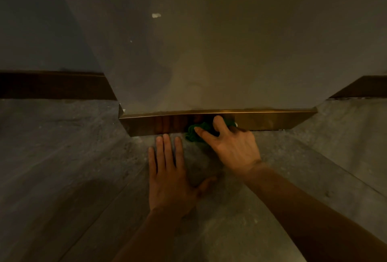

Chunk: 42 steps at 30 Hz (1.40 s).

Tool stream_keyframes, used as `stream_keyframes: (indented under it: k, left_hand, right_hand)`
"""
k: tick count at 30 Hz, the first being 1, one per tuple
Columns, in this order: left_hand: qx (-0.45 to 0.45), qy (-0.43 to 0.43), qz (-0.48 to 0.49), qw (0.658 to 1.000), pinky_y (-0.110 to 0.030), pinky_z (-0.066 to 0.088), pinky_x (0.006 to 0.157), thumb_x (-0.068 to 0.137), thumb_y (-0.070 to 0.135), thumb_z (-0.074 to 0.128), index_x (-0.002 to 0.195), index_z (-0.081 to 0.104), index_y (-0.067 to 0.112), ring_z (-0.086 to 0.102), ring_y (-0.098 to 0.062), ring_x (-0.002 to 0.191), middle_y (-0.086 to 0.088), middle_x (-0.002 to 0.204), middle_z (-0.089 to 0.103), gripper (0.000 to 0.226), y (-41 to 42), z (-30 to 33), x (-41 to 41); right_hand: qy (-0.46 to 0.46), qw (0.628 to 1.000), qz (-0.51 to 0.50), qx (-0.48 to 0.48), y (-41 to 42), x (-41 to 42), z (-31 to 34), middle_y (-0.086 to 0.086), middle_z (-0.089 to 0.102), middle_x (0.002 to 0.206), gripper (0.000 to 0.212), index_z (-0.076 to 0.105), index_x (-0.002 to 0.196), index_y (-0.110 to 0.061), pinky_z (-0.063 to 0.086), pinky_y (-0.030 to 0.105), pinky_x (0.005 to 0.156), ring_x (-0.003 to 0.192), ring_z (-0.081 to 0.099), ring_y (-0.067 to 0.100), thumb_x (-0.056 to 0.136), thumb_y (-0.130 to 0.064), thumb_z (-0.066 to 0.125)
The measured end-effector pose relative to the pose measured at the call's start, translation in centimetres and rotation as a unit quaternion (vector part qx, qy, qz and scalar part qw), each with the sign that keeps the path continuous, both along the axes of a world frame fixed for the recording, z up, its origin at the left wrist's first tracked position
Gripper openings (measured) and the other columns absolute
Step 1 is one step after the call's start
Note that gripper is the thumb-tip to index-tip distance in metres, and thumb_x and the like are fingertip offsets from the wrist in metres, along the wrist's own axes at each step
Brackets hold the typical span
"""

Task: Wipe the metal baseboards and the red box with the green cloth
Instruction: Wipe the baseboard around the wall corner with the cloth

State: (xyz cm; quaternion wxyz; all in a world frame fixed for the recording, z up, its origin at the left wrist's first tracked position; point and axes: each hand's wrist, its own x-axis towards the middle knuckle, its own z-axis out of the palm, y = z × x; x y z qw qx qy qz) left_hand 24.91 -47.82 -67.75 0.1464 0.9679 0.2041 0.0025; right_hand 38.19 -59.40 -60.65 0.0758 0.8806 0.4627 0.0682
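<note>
Green cloth [195, 134] bunched under right hand [230, 146], pressed to sideways-running baseboard [272, 120]; left hand [169, 175] flat, empty.

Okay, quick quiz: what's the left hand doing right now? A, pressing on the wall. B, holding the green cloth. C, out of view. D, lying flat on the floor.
D: the left hand lies palm down, fingers spread, on the floor, while the right hand presses the green cloth against the metal baseboard.
</note>
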Motion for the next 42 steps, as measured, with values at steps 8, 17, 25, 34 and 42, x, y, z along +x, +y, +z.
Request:
stream_keyframes:
  k: [8, 17, 25, 34, 42]
  left_hand:
    - [0.001, -0.008, 0.0, 1.0, -0.059, 0.011, 0.119, 0.072, 0.096, 0.03, 0.156, 0.005, 0.007, -0.008, -0.034, 0.151, -0.021, 0.164, -0.002, 0.125, -0.1, -0.1, -0.1]
    - [0.0, -0.016, 0.003, 1.0, -0.059, 0.012, 0.119, 0.071, 0.096, 0.031, 0.157, 0.003, 0.009, -0.006, -0.033, 0.151, -0.019, 0.165, -0.001, 0.126, -0.1, -0.2, 0.1]
    - [0.0, -0.016, 0.002, 1.0, -0.059, 0.011, 0.12, 0.069, 0.097, 0.032, 0.157, 0.004, 0.01, -0.008, -0.032, 0.151, -0.019, 0.165, -0.004, 0.127, 0.0, -0.2, 0.0]
    - [-0.009, 0.007, -0.013, 1.0, -0.058, 0.006, 0.12, 0.07, 0.098, 0.026, 0.157, 0.005, 0.009, -0.011, -0.032, 0.151, -0.021, 0.164, -0.004, 0.125, 0.3, 0.5, 0.1]
    - [-0.141, -0.062, -0.034, 0.987, -0.05, 0.019, 0.117, 0.068, 0.095, 0.044, 0.156, 0.001, 0.035, 0.007, -0.019, 0.149, 0.005, 0.165, 0.004, 0.115, 1.9, 2.0, -0.9]
  right_hand:
    - [0.014, 0.999, -0.04, -0.001, -3.2, 1.2, 0.4, 0.02, 0.054, 0.114, 0.06, 0.054, 0.137, -0.026, 0.049, 0.038, 0.04, 0.059, 0.059, 0.035, 0.082, -0.01, 0.073]
    - [0.008, 0.994, -0.11, -0.006, -6.5, 2.0, 1.0, 0.02, 0.056, 0.11, 0.06, 0.059, 0.132, -0.024, 0.048, 0.036, 0.04, 0.061, 0.059, 0.036, 0.077, -0.007, 0.077]
    - [0.034, 0.977, -0.209, -0.028, -9.9, 1.8, 1.7, 0.017, 0.045, 0.123, 0.057, 0.047, 0.14, -0.02, 0.05, 0.039, 0.045, 0.063, 0.058, 0.032, 0.087, -0.025, 0.068]
    - [0.047, 0.96, -0.273, 0.05, -10.9, 0.6, 3.3, 0.008, 0.046, 0.116, 0.055, 0.051, 0.129, -0.019, 0.051, 0.037, 0.046, 0.061, 0.058, 0.028, 0.081, -0.033, 0.073]
    - [0.137, 0.948, -0.207, 0.2, -8.5, -2.8, 3.0, 0.0, 0.041, 0.121, 0.056, 0.051, 0.123, -0.032, 0.058, 0.034, 0.059, 0.081, 0.058, 0.017, 0.074, -0.029, 0.077]
